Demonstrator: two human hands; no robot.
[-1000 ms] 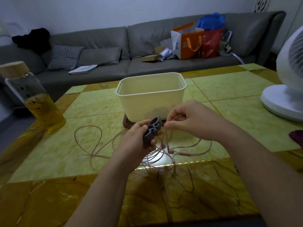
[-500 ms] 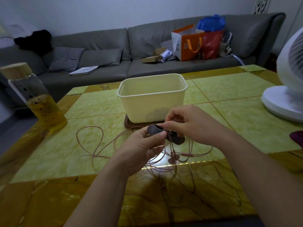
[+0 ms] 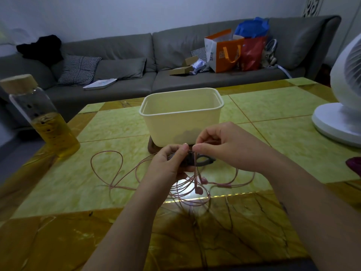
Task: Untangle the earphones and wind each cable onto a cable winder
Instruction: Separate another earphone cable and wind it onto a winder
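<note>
The yellow counter (image 3: 58, 182) carries a tub (image 3: 175, 126); bottle (image 3: 45, 124) to its left, fan (image 3: 336, 124) to its right, cable (image 3: 222, 185) loops before it.

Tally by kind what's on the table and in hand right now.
bottle: 1
cream tub: 1
brown stand under tub: 1
white fan: 1
maroon item, right edge: 1
dark cable winder, held by left hand: 1
pink earbuds visible: 2
pink cable tangle, pinched by right hand: 1
Total: 9
</note>
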